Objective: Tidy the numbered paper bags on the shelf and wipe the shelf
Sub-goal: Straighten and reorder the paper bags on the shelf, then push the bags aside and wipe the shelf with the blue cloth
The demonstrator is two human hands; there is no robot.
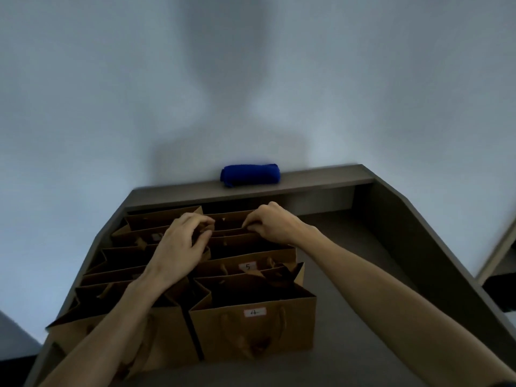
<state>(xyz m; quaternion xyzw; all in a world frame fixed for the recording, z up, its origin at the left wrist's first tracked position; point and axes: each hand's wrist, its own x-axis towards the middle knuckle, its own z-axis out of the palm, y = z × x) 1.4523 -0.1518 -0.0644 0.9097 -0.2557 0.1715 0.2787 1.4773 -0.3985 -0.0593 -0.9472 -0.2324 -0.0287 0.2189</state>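
Several brown paper bags stand in two rows on the grey shelf (349,247), filling its left half. The nearest right bag (251,331) bears a label "4"; the one behind it (251,262) reads "5". My left hand (181,244) reaches over the rows and pinches a bag's handle near the back. My right hand (272,226) grips the top edge of a rear bag (229,219). A rolled blue cloth (250,174) lies on the raised ledge behind the bags.
The shelf has a raised back ledge (321,180) and a slanted right side wall (418,247). A pale wall rises behind. The shelf's right half is bare grey surface. A second piece of furniture shows at the far right edge (497,263).
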